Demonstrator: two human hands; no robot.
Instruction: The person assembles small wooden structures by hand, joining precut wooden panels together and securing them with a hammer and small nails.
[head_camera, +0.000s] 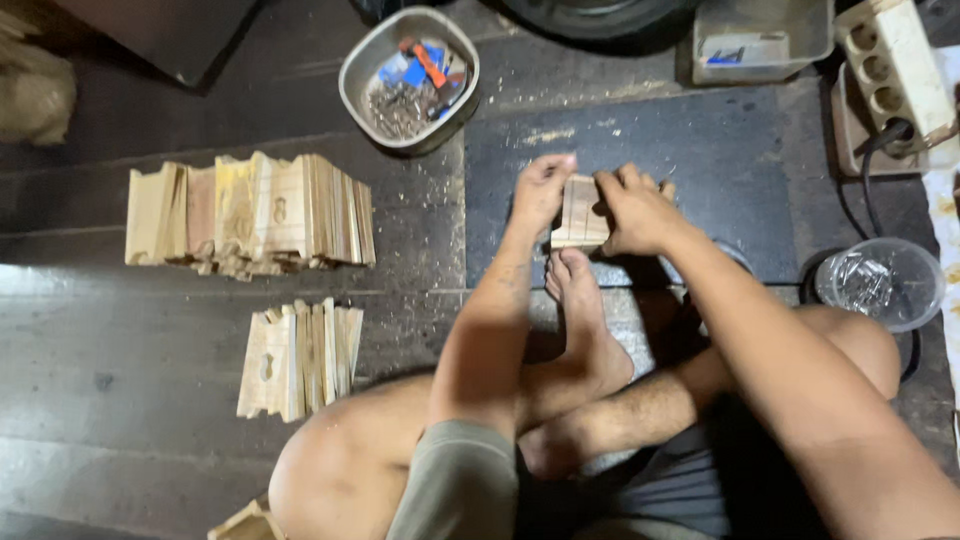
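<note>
A small block of wooden pieces (580, 212) is held on a dark mat (700, 180) that lies on the floor (120, 400), just beyond the toes of a bare foot (580, 310). The block is clasped from both sides. The left hand (540, 190) is pressed against its left edge, fingers closed around the wood, and the right hand (635, 210) is wrapped over its right edge and top, so both grips are clamped on the block. The legs are crossed beneath the forearms.

To the left, on the dark floorboards, a long row of wooden pieces (250, 215) is stacked on edge, and a shorter row of similar pieces (300, 360) is set nearer the knee. Beyond the hands, a metal bowl (410, 80) is seen, filled with nails and a few blue and orange items. At the upper right a pale power strip (895, 65) is placed with a black cable plugged in, and a grey plastic box (760, 40) stands beside it. A clear plastic cup (880, 282) holding shiny bits is set at the right, near the knee. Sawdust is scattered over the floor.
</note>
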